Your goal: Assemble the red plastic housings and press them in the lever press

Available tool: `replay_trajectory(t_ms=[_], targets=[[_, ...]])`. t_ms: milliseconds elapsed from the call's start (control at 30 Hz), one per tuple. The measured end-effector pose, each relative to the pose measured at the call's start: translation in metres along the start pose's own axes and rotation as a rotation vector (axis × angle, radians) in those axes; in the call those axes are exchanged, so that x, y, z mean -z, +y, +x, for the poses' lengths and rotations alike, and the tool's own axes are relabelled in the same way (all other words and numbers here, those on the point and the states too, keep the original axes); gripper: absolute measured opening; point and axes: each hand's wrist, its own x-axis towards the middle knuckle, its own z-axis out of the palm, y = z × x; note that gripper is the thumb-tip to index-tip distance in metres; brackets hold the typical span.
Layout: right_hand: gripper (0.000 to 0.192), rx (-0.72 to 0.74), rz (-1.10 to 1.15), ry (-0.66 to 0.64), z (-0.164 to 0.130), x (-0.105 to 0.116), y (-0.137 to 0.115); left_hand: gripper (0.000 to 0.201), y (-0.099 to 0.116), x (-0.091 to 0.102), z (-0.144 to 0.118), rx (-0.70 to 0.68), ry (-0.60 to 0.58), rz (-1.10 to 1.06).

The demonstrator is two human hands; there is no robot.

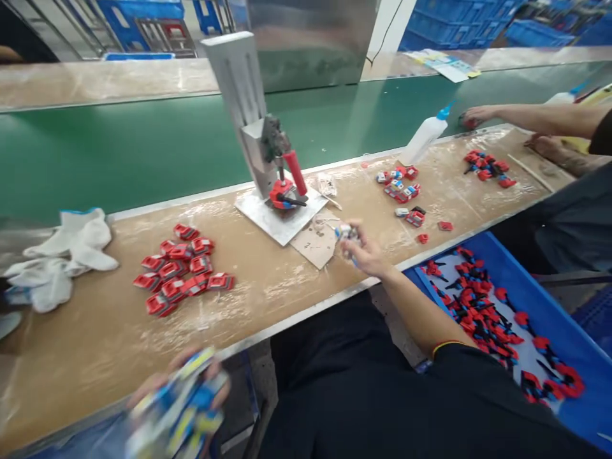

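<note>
A worn brown bench (268,280) fronts a green conveyor (143,146). Low left, the left hand (176,382) grips a blurred blue-yellow stack (179,408). Right of the press (268,159), the right hand (366,252) clutches a small pale part (347,233).

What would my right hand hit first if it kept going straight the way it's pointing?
Probably the cardboard scrap just ahead of the right hand, then the press's metal base plate; depth is uncertain.

Blurred blue-yellow packets (179,408) and a small pale part (347,234), both held.
</note>
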Motion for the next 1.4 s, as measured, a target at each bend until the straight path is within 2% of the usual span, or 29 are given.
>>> replay_trajectory(t_ms=[33,100,167,200,267,300,367,467,567,667,767,900,1033,1133,1200,1267,1333,1400], targets=[[0.035,0.012,-0.174,0.124,0.013,0.018,0.009,0.042,0.017,-0.029,0.016,-0.076,-0.022,-0.044],[0.034,0.027,-0.454,0.243,0.036,0.047,0.024,0.04,0.053,-0.093,0.048,-0.283,-0.093,-0.148],[0.037,0.025,-0.629,0.245,0.054,0.067,0.035,0.056,0.094,-0.157,0.075,-0.61,-0.215,-0.147],[0.039,0.014,-0.695,0.236,0.061,0.075,0.038,0.052,0.115,-0.186,0.086,-0.749,-0.216,-0.086],[0.043,-0.022,-0.812,0.206,0.069,0.087,0.044,0.044,0.156,-0.233,0.106,-1.001,-0.052,0.067],[0.044,-0.043,-0.871,0.177,0.071,0.091,0.047,0.045,0.175,-0.251,0.115,-1.077,0.02,0.15],[0.046,-0.069,-0.972,0.1,0.073,0.098,0.054,0.047,0.208,-0.278,0.132,-1.097,0.105,0.296],[0.048,-0.024,-1.013,0.03,0.072,0.104,0.07,0.046,0.246,-0.304,0.158,-1.03,0.139,0.467],[0.061,0.083,-0.919,0.122,0.068,0.106,0.089,0.048,0.273,-0.323,0.183,-0.961,0.195,0.589],[0.075,0.135,-0.795,0.255,0.063,0.106,0.104,0.051,0.287,-0.34,0.204,-0.898,0.265,0.646],[0.079,0.15,-0.717,0.333,0.06,0.102,0.111,0.05,0.286,-0.353,0.214,-0.838,0.284,0.708],[0.08,0.158,-0.681,0.369,0.061,0.1,0.115,0.039,0.274,-0.361,0.211,-0.842,0.271,0.825],[0.079,0.22,-0.667,0.329,0.063,0.101,0.122,0.04,0.266,-0.361,0.199,-0.876,0.269,0.854],[0.075,0.259,-0.636,0.368,0.064,0.102,0.128,0.054,0.258,-0.352,0.179,-0.925,0.275,0.906],[0.072,0.285,-0.61,0.415,0.064,0.103,0.131,0.061,0.245,-0.337,0.155,-1.024,0.266,0.962],[0.068,0.308,-0.585,0.441,0.062,0.106,0.13,0.056,0.224,-0.31,0.128,-1.232,0.25,0.956],[0.065,0.326,-0.554,0.483,0.057,0.111,0.123,0.044,0.194,-0.271,0.104,-1.5,0.269,0.877],[0.058,0.37,-0.52,0.569,0.052,0.116,0.108,0.032,0.162,-0.22,0.089,-1.655,0.38,0.802]])
